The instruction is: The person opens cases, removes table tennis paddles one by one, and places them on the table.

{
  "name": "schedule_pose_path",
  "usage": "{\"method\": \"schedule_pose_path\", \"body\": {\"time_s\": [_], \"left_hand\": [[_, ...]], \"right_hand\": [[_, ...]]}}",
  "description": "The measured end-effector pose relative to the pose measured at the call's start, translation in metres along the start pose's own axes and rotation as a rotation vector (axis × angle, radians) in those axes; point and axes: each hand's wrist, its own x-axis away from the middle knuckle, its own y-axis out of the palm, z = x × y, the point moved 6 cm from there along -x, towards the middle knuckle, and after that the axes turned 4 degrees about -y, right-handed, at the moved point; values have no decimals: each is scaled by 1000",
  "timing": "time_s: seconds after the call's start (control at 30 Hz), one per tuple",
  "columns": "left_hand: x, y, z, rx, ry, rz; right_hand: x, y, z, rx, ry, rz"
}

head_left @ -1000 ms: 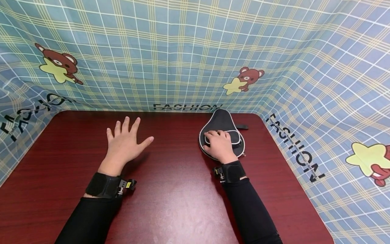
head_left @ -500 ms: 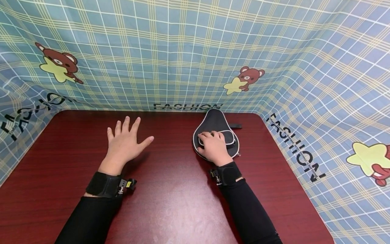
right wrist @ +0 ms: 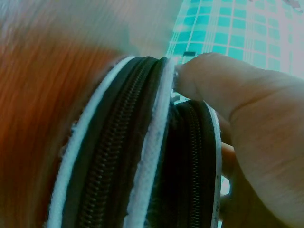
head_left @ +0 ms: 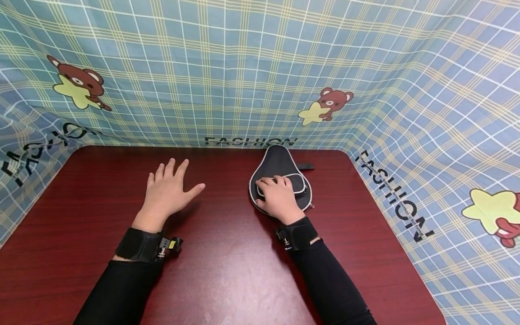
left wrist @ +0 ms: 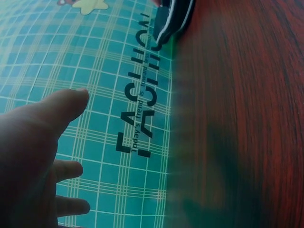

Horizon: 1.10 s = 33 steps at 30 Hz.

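A black paddle-shaped table tennis bat case with white piping lies flat toward the back of the table, its narrow end pointing at the curtain. My right hand grips the raised zip pocket on its front with bent fingers. Close up in the right wrist view, the thumb lies against the pocket side, above the zipped edge. Well to the left, my left hand hovers over the table with spread fingers and nothing in it. A corner of the case shows in the left wrist view.
The dark red wooden table has a glossy patch of light at its front. A blue checked curtain with bears and lettering stands along the back and sides. A black strap sticks out right of the case.
My right hand and the bat case have slid left together across the table. My left hand stays in place, though its fingers have bent slightly.
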Motion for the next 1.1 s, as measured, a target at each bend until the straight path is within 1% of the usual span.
{"method": "schedule_pose_path", "body": {"time_s": [0.23, 0.47, 0.7, 1.1], "left_hand": [[0, -1, 0, -2, 0, -19], [0, -3, 0, -5, -6, -16], [0, -2, 0, 1, -2, -18], [0, -2, 0, 7, -3, -13]], "right_hand": [[-2, -1, -11, -1, -34, 7], [-2, -4, -23, 17, -65, 6], [-1, -7, -36, -4, -104, 6], [-1, -10, -51, -16, -146, -8]]}}
